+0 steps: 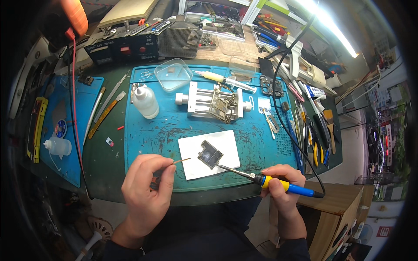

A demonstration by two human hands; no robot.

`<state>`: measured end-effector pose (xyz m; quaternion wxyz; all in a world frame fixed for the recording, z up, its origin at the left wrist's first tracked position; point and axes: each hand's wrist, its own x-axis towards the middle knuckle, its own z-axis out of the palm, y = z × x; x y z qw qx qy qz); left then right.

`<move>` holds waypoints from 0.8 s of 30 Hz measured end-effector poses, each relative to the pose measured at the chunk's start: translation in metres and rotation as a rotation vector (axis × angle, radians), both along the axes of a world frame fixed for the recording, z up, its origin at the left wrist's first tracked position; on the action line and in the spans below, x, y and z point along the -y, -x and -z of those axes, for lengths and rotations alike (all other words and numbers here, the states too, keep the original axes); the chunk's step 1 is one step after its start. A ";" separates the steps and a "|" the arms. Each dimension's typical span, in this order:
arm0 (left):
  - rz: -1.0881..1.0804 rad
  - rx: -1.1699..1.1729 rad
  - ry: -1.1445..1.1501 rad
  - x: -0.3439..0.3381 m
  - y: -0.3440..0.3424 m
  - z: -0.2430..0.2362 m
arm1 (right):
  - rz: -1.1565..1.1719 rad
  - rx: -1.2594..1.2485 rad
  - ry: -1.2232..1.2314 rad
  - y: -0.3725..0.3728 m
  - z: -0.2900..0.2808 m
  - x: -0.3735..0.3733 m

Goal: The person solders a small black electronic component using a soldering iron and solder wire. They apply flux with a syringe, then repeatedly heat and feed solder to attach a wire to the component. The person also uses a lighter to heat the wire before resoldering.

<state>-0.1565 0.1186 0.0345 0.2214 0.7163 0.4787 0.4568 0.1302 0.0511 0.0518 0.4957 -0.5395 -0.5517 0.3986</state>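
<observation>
My left hand [148,191] pinches a thin copper-coloured strip, apparently desoldering braid [181,160], between thumb and forefinger. Its free end points right, over the edge of a folded white cloth or paper [190,148]. On that white sheet lies a small dark circuit board [210,154] with an irregular outline, tilted at an angle. My right hand [284,188] grips a soldering iron [299,190] with a blue and yellow handle. The iron's tip reaches the board's lower right edge; whether it touches is too small to tell.
Behind the sheet stand a metal clamp fixture [196,108] holding another board, a clear bottle [146,102], a clear plastic box [173,74] and a syringe [212,76]. Hand tools [317,141] crowd the right side. The iron's black cable [291,130] arcs over the mat [152,135].
</observation>
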 end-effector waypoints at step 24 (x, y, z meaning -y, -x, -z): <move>-0.008 0.007 0.038 0.003 0.003 -0.002 | 0.132 -0.047 0.036 0.003 0.002 0.003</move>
